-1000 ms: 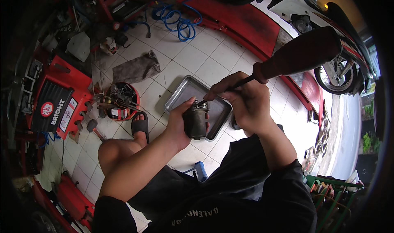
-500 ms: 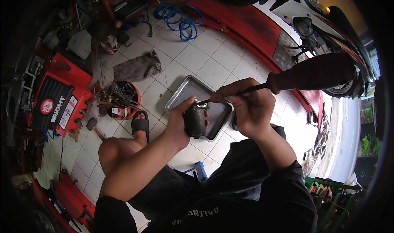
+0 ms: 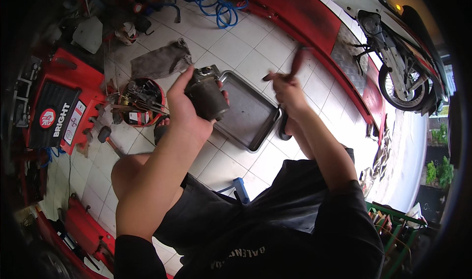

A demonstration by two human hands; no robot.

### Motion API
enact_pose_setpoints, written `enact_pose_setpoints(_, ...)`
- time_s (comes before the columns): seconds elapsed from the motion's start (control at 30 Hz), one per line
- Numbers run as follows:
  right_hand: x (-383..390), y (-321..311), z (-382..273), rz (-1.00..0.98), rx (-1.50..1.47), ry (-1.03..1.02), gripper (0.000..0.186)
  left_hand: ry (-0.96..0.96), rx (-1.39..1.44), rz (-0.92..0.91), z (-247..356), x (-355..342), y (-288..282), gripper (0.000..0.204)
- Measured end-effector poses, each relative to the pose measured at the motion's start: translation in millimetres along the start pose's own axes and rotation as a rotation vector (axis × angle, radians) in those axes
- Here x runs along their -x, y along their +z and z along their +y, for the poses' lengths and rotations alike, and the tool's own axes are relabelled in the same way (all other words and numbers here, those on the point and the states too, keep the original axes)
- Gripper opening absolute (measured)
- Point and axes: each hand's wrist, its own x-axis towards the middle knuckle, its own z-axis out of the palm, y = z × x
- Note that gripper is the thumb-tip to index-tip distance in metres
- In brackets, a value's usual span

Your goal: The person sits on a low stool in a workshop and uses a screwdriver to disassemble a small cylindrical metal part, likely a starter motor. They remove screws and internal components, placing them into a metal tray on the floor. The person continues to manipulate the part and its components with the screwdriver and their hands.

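Observation:
My left hand is wrapped round a dark cylindrical metal motor, which is tilted with its fitted end up. The thumb lies along its left side and fingertips show at the right. Off to the right, my right hand is closed on a screwdriver with a dark red handle. The handle is blurred and stands apart from the motor; the screwdriver's tip cannot be made out clearly. Beneath and between the hands, a grey metal tray lies on the tiled floor.
A red tub of tools and parts stands at the left, near a grey cloth and a hammer. Farther off lie a coiled blue hose and a red lift platform. A motorcycle stands at the right.
My right hand has drawn the screwdriver off the motor and turned it upward, away to the right. My left hand has raised the motor and moved it left, tilting it.

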Motion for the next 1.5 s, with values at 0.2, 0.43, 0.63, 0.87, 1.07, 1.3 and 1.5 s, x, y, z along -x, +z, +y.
enact_pose_setpoints(0.2, -91.9, 17.0, 242.1, 0.324, 0.708, 0.525, 0.060, 0.038, 0.010, -0.007, 15.3, 8.9, 3.5, 0.045)
enact_pose_setpoints(0.43, -121.5, 42.4, 319.0, 0.631, 0.547, 0.687, 0.061, -0.026, 0.091, 0.002, 26.3, 5.2, -4.0, 0.044)
enact_pose_setpoints(0.63, -137.9, 55.2, 343.4, 0.726, 0.466, 0.710, 0.053, -0.019, 0.074, -0.070, 42.4, -1.3, -8.8, 0.048)
enact_pose_setpoints(0.87, -130.9, 61.5, 336.2, 0.753, 0.432, 0.552, 0.035, -0.014, 0.076, -0.067, 40.2, -0.4, -14.0, 0.043)
enact_pose_setpoints(1.07, -109.4, 35.8, 261.2, 0.501, 0.475, 0.258, 0.033, -0.045, -0.015, -0.050, 28.6, 4.3, -10.9, 0.042)
enact_pose_setpoints(1.3, -33.8, 27.5, 32.2, 0.022, 0.129, -0.066, 0.020, -0.098, -0.068, -0.227, 15.5, 19.2, -10.1, 0.040)
enact_pose_setpoints(1.5, 73.0, 38.0, -54.3, -0.157, -0.033, -0.569, 0.015, -0.079, -0.171, -0.346, -13.5, 21.8, -2.5, 0.035)
